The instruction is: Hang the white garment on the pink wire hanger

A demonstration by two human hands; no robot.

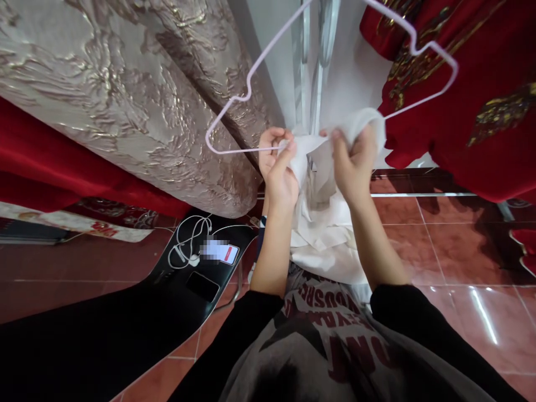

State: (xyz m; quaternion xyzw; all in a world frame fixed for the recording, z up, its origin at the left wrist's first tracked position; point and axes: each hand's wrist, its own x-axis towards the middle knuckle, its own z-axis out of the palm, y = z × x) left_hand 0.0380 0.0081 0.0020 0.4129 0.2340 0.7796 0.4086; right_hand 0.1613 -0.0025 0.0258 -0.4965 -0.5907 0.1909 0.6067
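Observation:
A pale lilac clothes hanger (262, 61) hangs in front of me, its top cut off by the upper edge of the view. White cloth (322, 240) is folded over its lower bar and falls in loose folds toward my lap. My left hand (279, 167) pinches the cloth against the bar, thumb on top. My right hand (355, 164), somewhat blurred, has its fingers closed on the cloth farther right, where it loops around the bar. The middle of the bar is hidden by the cloth and hands.
Shiny beige textured fabric (125, 100) hangs at left, and red fabric with gold decoration (469, 100) at right. A black bench (167, 296) holds a lit phone (224, 252), a dark phone (202, 286) and a white cable (181, 245). Red floor tiles (456, 245) lie below.

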